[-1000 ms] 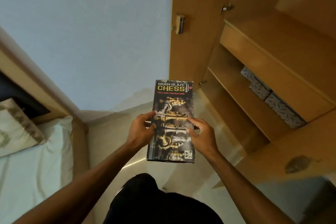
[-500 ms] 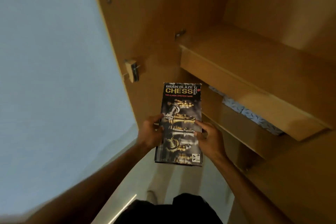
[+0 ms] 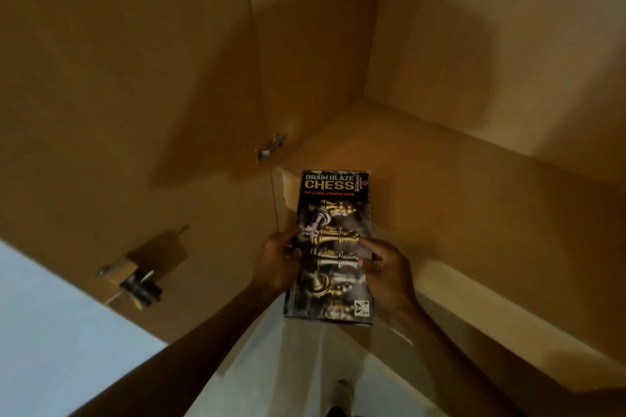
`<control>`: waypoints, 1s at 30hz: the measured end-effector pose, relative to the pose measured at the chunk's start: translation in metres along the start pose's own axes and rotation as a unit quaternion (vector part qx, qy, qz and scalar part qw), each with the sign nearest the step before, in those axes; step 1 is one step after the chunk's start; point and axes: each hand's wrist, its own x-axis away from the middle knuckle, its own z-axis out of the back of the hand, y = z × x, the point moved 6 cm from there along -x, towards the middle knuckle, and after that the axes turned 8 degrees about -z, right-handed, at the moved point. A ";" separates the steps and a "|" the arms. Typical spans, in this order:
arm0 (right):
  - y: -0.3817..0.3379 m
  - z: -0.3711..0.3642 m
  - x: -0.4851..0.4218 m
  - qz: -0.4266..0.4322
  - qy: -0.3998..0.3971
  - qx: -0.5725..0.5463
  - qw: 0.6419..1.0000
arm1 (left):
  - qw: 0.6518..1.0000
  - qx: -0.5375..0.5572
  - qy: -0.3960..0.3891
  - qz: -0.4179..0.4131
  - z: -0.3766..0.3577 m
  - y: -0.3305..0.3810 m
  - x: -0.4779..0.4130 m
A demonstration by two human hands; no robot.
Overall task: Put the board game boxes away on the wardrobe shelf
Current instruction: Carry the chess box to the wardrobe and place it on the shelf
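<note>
both hands hold a dark rectangular cardboard chess box (image 3: 333, 247) printed with gold and silver pieces, the left hand (image 3: 279, 262) gripping its left edge, the right hand (image 3: 386, 269) its right edge. the box's far end reaches over the front edge of the bare light-brown wooden wardrobe shelf (image 3: 474, 200).

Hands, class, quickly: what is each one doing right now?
Left hand: closed on the left edge of the chess box.
Right hand: closed on its right edge.
</note>
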 end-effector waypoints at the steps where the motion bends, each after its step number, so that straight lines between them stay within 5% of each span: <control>1: -0.001 0.001 -0.023 -0.001 -0.002 0.007 1.000 | 1.000 -0.004 0.012 0.002 -0.001 0.001 -0.019; 16: -0.038 -0.016 -0.223 -0.004 -0.050 -0.042 0.998 | 0.985 -0.050 -0.165 0.006 -0.025 -0.025 -0.261; 18: -0.037 -0.019 -0.227 0.024 -0.078 -0.047 0.996 | 0.984 -0.073 -0.159 -0.027 -0.024 -0.018 -0.262; 22: -0.027 -0.015 -0.212 0.112 -0.047 0.110 0.986 | 0.963 -0.196 -0.113 -0.147 -0.023 -0.020 -0.229; 26: -0.026 -0.028 -0.191 0.188 -0.119 0.222 0.949 | 0.926 -0.324 0.002 -0.192 -0.016 -0.027 -0.175; 30: -0.032 -0.037 -0.194 0.218 -0.084 0.240 0.942 | 0.905 -0.381 -0.031 -0.187 -0.023 -0.036 -0.150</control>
